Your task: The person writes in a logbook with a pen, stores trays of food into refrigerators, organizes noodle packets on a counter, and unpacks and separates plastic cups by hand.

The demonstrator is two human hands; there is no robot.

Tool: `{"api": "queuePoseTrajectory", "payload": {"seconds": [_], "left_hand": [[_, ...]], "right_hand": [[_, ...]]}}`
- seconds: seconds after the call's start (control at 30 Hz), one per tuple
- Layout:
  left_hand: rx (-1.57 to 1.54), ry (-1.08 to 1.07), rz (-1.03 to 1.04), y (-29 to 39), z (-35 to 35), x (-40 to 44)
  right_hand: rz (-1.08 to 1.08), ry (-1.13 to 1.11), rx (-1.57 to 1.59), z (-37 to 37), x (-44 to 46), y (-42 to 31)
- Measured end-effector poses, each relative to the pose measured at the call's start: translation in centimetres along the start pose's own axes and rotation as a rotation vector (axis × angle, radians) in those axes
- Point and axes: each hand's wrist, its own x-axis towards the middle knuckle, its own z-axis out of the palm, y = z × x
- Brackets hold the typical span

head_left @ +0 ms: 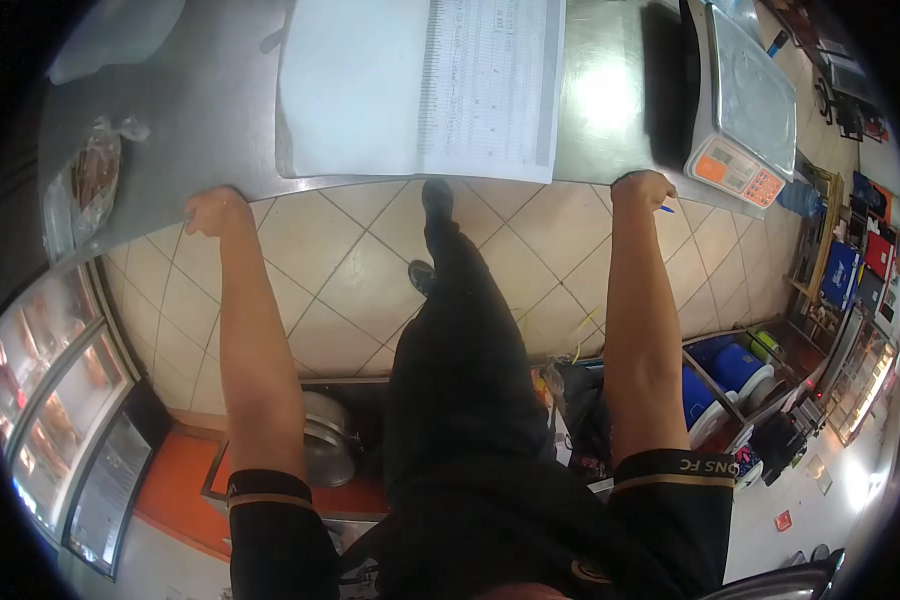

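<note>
Left hand [218, 212] curled at counter [205, 110] edge, can't tell if gripping; right hand [645, 188] closed, apparently around blue pen [667, 209]. Open book [490, 95] lies between hands, at front edge. Steady stance likely wants even weight, light pen grip, book not overhanging.

The scene is viewed from a single head-worn camera, aimed steeply down and forward through a wide, rounded lens. The wearer's torso [500, 510] is shown close at the bottom, tiled floor [345, 285] beyond, metal table [205, 100] across the top.
</note>
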Motion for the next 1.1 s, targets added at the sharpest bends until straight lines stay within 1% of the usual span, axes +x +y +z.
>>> {"api": "queuePoseTrajectory", "payload": {"seconds": [0.07, 0.1, 0.13, 0.17, 0.2, 0.27, 0.33, 0.4, 0.5, 0.6, 0.7, 0.83, 0.87, 1.0, 1.1], "left_hand": [[0.026, 0.025, 0.015, 0.0, 0.3, 0.2], [0.039, 0.039, 0.023, -0.1, 0.5, 0.3], [0.031, 0.042, 0.019, -0.1, 0.6, 0.5], [0.020, 0.045, 0.015, -0.2, 0.8, 0.8], [0.014, 0.048, 0.010, -0.4, 1.0, 1.1], [0.121, 0.000, 0.145, -1.7, 1.6, 2.7], [0.111, -0.009, 0.162, -2.4, 1.9, 3.3], [-0.022, 0.027, 0.062, -0.7, 0.8, 1.1], [0.059, 0.022, 0.050, -0.9, 0.9, 1.4], [0.028, -0.001, 0.078, -0.3, -0.2, -0.2], [0.045, 0.009, 0.087, -0.5, 0.1, 0.2], [0.074, -0.008, 0.084, -0.3, -0.1, 0.1], [0.069, -0.012, 0.090, -0.3, -0.1, 0.1], [0.068, 0.019, 0.099, -0.4, -0.1, 0.0], [0.072, -0.016, 0.116, -0.1, -0.5, -0.6]], "right_hand": [[-0.024, -0.016, -0.017, 0.4, 0.6, 0.2], [0.007, -0.030, 0.036, 0.6, 1.0, 0.3], [0.038, -0.042, 0.088, 0.3, 0.2, 0.1], [0.113, -0.060, 0.204, -1.7, -3.4, -1.3], [0.125, -0.065, 0.226, -2.2, -4.3, -1.6], [0.141, -0.062, 0.268, -2.9, -5.8, -1.9], [0.148, -0.050, 0.295, -3.3, -6.6, -1.8], [0.152, -0.042, 0.315, -3.4, -7.3, -2.0], [0.150, -0.026, 0.333, -3.5, -8.0, -2.3], [0.160, -0.033, 0.349, -3.6, -8.2, -2.4], [0.110, -0.044, 0.350, -3.7, -8.6, -2.2], [0.125, -0.104, 0.383, -3.6, -8.2, -2.2], [0.073, -0.110, 0.369, -3.8, -8.7, -2.1], [0.115, -0.062, 0.359, -3.4, -8.1, -2.1], [0.128, -0.049, 0.347, -3.4, -8.2, -2.2]]}}
